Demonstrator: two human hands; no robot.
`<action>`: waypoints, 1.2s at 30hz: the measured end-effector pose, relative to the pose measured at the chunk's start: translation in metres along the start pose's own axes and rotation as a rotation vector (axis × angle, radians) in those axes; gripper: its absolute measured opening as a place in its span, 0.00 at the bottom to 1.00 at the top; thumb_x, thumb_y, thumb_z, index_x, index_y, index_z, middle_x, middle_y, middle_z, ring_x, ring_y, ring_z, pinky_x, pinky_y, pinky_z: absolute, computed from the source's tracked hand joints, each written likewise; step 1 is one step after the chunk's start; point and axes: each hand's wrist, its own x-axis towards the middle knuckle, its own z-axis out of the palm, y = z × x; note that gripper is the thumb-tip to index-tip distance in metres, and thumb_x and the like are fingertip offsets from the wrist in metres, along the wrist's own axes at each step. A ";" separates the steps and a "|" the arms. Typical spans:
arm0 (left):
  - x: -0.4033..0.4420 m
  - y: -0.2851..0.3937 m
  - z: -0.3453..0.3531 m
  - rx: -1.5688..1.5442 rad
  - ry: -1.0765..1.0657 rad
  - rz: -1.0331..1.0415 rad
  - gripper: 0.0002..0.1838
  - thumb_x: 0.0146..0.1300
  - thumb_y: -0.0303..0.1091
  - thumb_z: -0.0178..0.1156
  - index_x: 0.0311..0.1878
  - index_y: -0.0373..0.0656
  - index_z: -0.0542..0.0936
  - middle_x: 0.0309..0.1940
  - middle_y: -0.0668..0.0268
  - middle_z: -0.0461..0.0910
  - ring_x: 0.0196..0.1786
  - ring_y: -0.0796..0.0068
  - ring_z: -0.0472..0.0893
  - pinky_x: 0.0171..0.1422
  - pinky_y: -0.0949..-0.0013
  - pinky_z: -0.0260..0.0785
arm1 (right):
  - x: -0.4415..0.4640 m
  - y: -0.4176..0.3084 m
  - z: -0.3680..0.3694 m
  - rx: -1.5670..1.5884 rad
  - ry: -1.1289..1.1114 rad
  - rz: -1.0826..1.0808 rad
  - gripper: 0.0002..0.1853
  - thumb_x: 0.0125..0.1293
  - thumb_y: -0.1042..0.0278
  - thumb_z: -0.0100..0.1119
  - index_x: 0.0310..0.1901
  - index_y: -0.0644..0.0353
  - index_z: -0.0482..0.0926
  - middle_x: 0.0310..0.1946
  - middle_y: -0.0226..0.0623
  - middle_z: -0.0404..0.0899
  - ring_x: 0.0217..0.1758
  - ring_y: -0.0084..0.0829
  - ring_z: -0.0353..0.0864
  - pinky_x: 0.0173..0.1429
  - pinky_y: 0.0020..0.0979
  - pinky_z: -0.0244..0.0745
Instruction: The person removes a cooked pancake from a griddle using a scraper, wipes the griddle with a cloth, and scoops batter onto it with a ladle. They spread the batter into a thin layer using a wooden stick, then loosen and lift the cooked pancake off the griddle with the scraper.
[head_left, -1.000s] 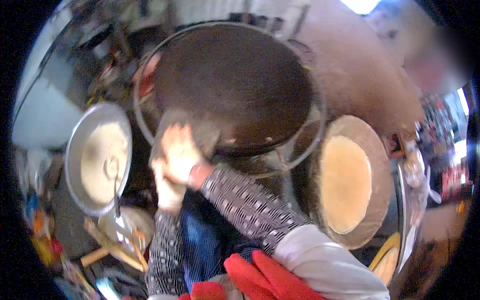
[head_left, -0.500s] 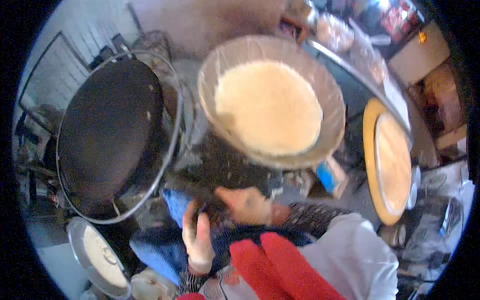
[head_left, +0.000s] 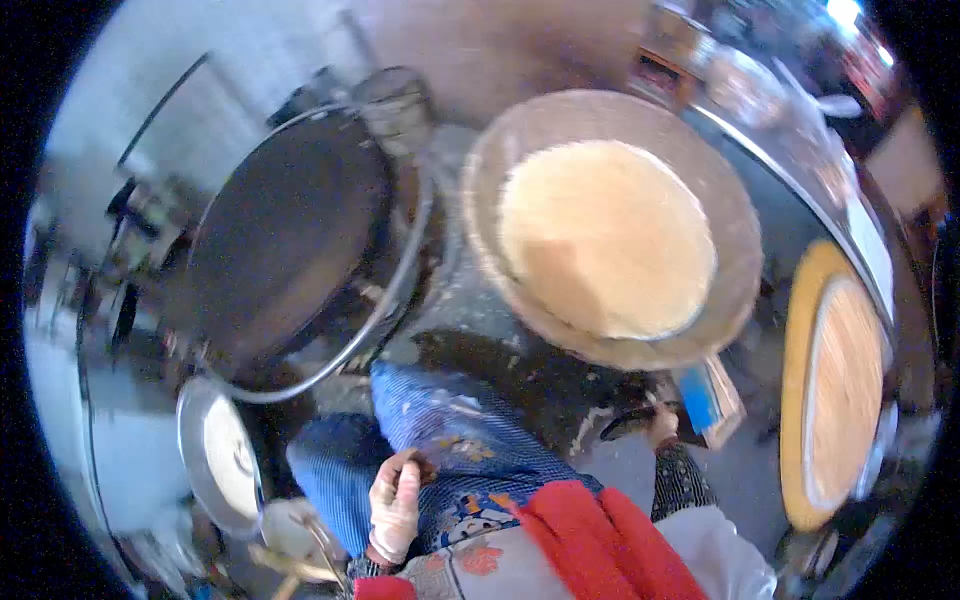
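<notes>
My left hand (head_left: 394,508) is over my lap, its fingers pinched together. A small brown thing (head_left: 427,468) shows at the fingertips, too blurred to name. My right hand (head_left: 662,425) is low beside a box with a blue side (head_left: 699,398), and its fingers look curled. A dark, curved thing (head_left: 625,424) lies against that hand; its kind is unclear. Ahead of me stands a wide bowl (head_left: 735,250) holding a pale, flat, round layer (head_left: 610,235). To the left is a large, round, dark pan or griddle (head_left: 290,235) with a metal rim.
At lower left sits a metal basin (head_left: 188,450) with pale batter-like contents (head_left: 228,455). On the right, a yellow-rimmed round board (head_left: 800,400) carries a pale disc (head_left: 845,395). Plastic bags (head_left: 745,85) lie on a counter at the upper right. Blue striped cloth (head_left: 480,425) covers my knees.
My hands were together over a dark, blurred thing and have moved apart. The right hand has gone right, down beside the blue-sided box; the left stays above my lap. The camera view has shifted.
</notes>
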 end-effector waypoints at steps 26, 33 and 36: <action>-0.192 -0.098 -0.186 0.347 0.685 0.315 0.13 0.64 0.32 0.62 0.51 0.42 0.78 0.43 0.58 0.82 0.44 0.57 0.83 0.48 0.60 0.77 | -0.631 0.013 0.541 -1.066 -1.690 -0.464 0.10 0.70 0.67 0.56 0.47 0.63 0.80 0.27 0.36 0.81 0.21 0.24 0.78 0.23 0.28 0.75; -0.188 -0.162 -0.310 -0.588 1.542 -0.067 0.22 0.75 0.48 0.51 0.29 0.41 0.74 0.16 0.74 0.70 0.18 0.87 0.66 0.21 0.77 0.58 | -0.584 -0.233 0.477 -0.697 -1.613 -0.660 0.18 0.66 0.63 0.57 0.50 0.70 0.77 0.25 0.38 0.80 0.24 0.26 0.79 0.28 0.28 0.74; -0.169 -0.199 -0.354 -0.569 1.365 -0.178 0.23 0.70 0.53 0.56 0.37 0.39 0.78 0.21 0.71 0.73 0.22 0.81 0.71 0.28 0.74 0.66 | -0.475 -0.270 0.447 -0.637 -1.659 -0.479 0.17 0.65 0.64 0.60 0.49 0.69 0.76 0.27 0.41 0.80 0.25 0.30 0.80 0.31 0.32 0.77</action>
